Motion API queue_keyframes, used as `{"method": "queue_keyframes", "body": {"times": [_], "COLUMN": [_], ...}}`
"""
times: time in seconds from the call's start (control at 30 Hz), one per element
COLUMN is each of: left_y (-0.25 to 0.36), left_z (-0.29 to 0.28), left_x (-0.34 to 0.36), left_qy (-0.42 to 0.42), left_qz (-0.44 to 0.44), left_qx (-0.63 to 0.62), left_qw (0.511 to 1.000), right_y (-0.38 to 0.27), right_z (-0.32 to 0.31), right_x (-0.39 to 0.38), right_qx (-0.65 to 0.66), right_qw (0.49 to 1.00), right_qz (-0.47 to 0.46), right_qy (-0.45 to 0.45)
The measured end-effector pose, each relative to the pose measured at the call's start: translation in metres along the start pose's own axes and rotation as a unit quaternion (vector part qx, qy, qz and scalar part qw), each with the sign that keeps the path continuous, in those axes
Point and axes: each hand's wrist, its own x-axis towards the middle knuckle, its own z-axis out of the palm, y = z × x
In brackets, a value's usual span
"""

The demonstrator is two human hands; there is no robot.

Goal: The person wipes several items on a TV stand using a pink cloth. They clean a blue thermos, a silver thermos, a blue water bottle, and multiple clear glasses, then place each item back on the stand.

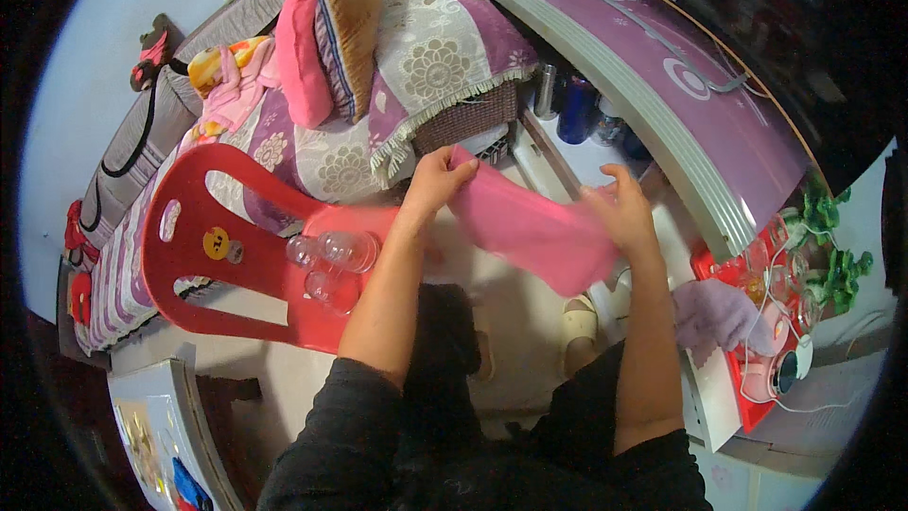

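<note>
A pink cloth (530, 227) stretches in the air between my two hands, its right part smeared by motion. My left hand (438, 182) is closed on its upper left corner, thumb on top. At the other end, my right hand (622, 216) grips the cloth's edge with the lower fingers partly hidden, while the index finger and thumb stand apart. Left of my left forearm, several clear rounded vessels (348, 251) that look like bottles lie on the seat of a red plastic chair (236, 284).
A sofa (345, 170) with a patterned cover and cushions lies beyond the chair. At right stands a purple-topped cabinet (681, 66), with flasks (577, 112) beneath it. A red tray (754, 412) holds cups; a lilac towel (714, 312) lies beside it. Slippers (579, 326) are on the floor.
</note>
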Motion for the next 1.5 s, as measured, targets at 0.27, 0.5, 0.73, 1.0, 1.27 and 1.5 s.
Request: {"method": "queue_keyframes", "body": {"times": [0.27,0.5,0.73,1.0,1.27,1.5], "left_y": [0.003,0.013,0.002,0.041,0.026,0.014], "left_z": [-0.009,-0.013,-0.018,-0.018,-0.016,0.038], "left_x": [-0.007,-0.026,-0.016,-0.027,-0.022,-0.017], "left_qy": [-0.042,-0.341,-0.229,-0.152,-0.126,-0.142], "left_qz": [-0.026,0.005,0.006,0.11,-0.102,-0.139], "left_qx": [0.059,0.062,0.105,-0.101,-0.274,-0.242], "left_qw": [0.997,0.938,0.968,0.977,0.948,0.95], "right_y": [0.006,0.035,0.035,0.034,0.041,-0.004], "right_z": [0.003,0.004,-0.019,-0.035,-0.021,0.006], "right_x": [-0.002,-0.004,-0.004,-0.005,0.005,-0.008], "right_qx": [-0.166,-0.172,-0.006,0.163,0.242,0.289], "right_qw": [0.941,0.98,0.987,0.96,0.936,0.931], "right_qz": [-0.077,-0.031,0.002,0.075,0.11,0.113], "right_qy": [-0.283,-0.093,-0.161,-0.215,-0.23,-0.193]}}
